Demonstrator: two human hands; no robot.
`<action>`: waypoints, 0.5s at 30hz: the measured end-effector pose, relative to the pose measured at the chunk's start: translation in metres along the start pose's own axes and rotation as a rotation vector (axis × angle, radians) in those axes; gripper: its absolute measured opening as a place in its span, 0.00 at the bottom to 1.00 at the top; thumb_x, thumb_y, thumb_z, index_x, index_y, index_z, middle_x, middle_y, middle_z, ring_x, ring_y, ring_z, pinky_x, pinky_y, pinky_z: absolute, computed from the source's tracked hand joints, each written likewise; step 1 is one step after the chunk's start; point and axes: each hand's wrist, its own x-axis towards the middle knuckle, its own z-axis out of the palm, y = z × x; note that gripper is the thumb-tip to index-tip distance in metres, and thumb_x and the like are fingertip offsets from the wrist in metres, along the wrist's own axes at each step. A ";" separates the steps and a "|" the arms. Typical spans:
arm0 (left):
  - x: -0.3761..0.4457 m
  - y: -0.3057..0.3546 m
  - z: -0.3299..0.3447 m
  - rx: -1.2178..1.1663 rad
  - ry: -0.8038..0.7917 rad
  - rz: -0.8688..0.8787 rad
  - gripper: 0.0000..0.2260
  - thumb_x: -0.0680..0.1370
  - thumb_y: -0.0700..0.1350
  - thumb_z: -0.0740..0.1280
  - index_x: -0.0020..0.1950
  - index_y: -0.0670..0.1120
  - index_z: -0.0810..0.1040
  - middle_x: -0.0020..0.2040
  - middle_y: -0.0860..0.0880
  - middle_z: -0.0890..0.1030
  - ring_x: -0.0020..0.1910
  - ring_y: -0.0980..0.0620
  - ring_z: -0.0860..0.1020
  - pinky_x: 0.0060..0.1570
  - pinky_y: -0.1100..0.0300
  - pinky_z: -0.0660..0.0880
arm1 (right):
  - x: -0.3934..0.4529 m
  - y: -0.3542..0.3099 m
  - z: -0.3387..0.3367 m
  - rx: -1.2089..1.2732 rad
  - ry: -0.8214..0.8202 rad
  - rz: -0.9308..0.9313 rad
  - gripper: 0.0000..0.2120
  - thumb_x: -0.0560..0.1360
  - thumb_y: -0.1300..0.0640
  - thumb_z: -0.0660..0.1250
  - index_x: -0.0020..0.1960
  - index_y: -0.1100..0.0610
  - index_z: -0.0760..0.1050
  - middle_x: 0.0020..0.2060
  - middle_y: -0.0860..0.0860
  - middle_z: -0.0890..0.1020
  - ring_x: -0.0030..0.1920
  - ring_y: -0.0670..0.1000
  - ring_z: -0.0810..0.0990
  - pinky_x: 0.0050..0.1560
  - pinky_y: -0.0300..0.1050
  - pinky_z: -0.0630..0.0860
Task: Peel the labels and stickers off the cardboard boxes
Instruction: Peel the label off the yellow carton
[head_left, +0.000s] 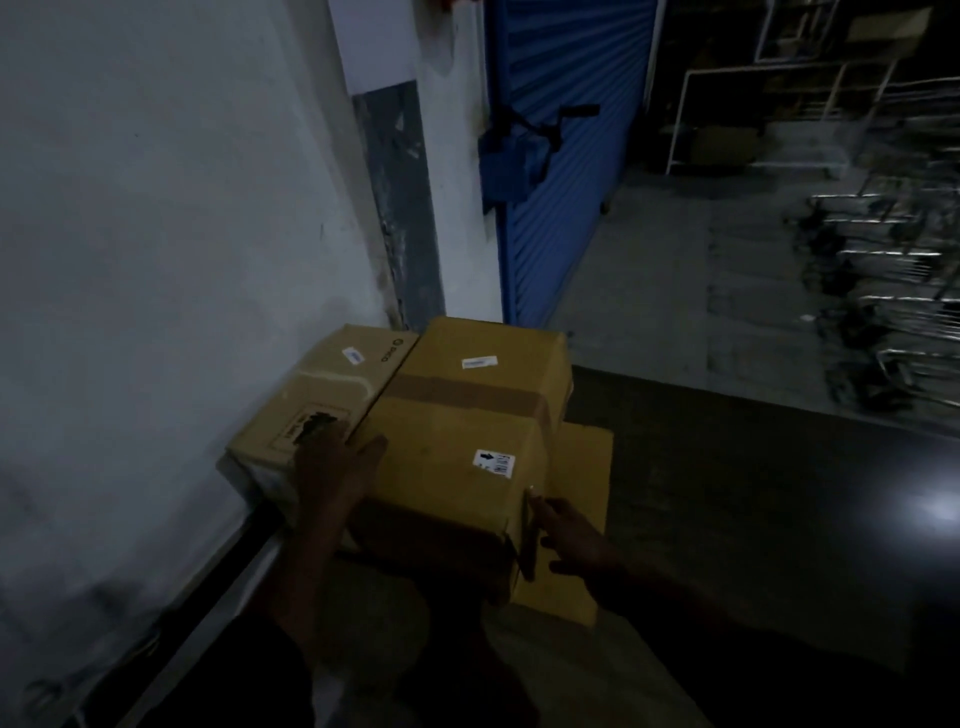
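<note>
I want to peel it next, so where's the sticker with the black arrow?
In the head view, the arrow sticker sits on top of the big box, near its front right corner, just above the right hand.

You face two closed brown cardboard boxes set side by side, touching. The larger right box (467, 415) lies nearer you, sealed across its top with a brown tape band (467, 397); it carries a small white strip label (479, 362) at the far end and a white arrow sticker (494, 463) near its right front corner. The scuffed left box (317, 395), against the wall, bears one small white sticker (354, 355).
</note>
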 end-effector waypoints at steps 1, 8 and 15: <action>-0.001 0.004 -0.001 -0.003 -0.022 0.010 0.30 0.74 0.61 0.69 0.69 0.44 0.74 0.67 0.43 0.76 0.63 0.41 0.75 0.62 0.47 0.73 | 0.000 0.000 0.001 0.010 -0.009 0.004 0.35 0.76 0.30 0.55 0.75 0.50 0.61 0.65 0.52 0.73 0.65 0.56 0.72 0.66 0.58 0.71; -0.024 0.040 0.009 -0.141 -0.461 0.047 0.33 0.72 0.70 0.65 0.72 0.53 0.70 0.67 0.50 0.76 0.60 0.46 0.78 0.57 0.51 0.76 | -0.020 -0.006 -0.034 0.220 0.014 -0.069 0.23 0.77 0.36 0.61 0.68 0.44 0.64 0.58 0.47 0.76 0.52 0.48 0.77 0.44 0.46 0.76; -0.069 0.097 0.063 -0.221 -0.597 0.086 0.43 0.67 0.77 0.61 0.76 0.56 0.64 0.73 0.52 0.71 0.67 0.46 0.74 0.64 0.47 0.74 | -0.069 0.025 -0.111 0.152 0.071 -0.058 0.34 0.73 0.37 0.67 0.75 0.45 0.60 0.59 0.47 0.76 0.56 0.51 0.79 0.45 0.46 0.80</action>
